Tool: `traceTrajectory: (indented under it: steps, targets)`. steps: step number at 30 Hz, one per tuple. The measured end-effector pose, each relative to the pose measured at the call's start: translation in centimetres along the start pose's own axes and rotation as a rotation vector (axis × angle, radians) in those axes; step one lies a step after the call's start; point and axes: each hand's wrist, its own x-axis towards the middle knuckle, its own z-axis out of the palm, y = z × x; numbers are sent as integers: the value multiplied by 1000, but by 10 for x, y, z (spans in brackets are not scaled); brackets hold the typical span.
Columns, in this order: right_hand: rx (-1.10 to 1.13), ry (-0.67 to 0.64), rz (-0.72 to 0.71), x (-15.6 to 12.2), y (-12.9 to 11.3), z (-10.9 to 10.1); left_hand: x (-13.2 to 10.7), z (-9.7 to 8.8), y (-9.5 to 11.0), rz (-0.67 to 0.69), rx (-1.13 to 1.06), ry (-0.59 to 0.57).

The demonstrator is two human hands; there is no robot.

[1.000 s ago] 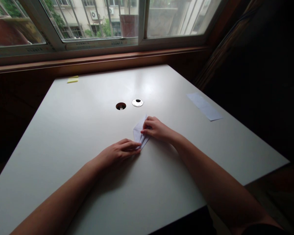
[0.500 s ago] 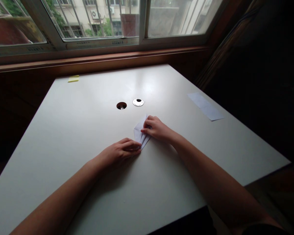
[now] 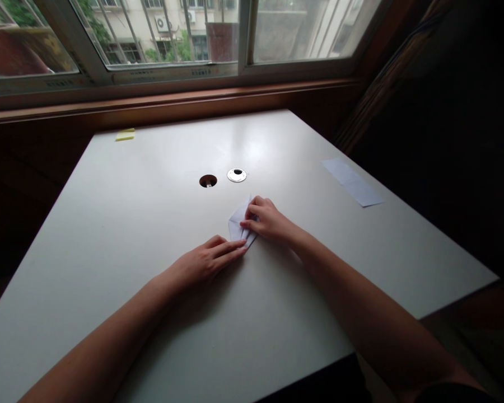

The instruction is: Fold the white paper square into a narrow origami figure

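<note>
White tabletop (image 3: 109, 235); pinched right grip (image 3: 244, 221) on paper (image 3: 235, 228)

A glossy white tabletop (image 3: 109, 212) is lit by daylight through a grey-framed glass window (image 3: 242, 45), beneath which a reddish-brown wooden sill (image 3: 185, 102) is set, while the room's right side is lost in darkness.

**Twos and ones**

I count one smooth white table (image 3: 159, 201). On it: two white papers (image 3: 237, 220) (image 3: 353, 182), one folded, one flat and oblong; one small yellow paper slip (image 3: 125, 135); one round silvery disc (image 3: 236, 178). Cut into it: one round dark hole (image 3: 204, 181). Over it: two bare hands (image 3: 208, 259) (image 3: 269, 220).
</note>
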Motion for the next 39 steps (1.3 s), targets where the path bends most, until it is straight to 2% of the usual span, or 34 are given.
traceTrajectory:
  steps: [7,14,17,20,33,39]
  targets:
    - [9,58,-24,-1,0,4,0,6,0,0,51,7]
    - [126,249,22,2,3,4,2,8,5,-111,102,89]
    - [180,224,6,2,3,3,4,5,7,-138,91,117]
    - [123,193,-42,2,1,4,5,3,8,-132,83,140]
    - [2,226,-137,2,-5,13,5,4,3,-117,49,156]
    - [42,121,-168,4,-5,9,5,2,2,-139,-64,197]
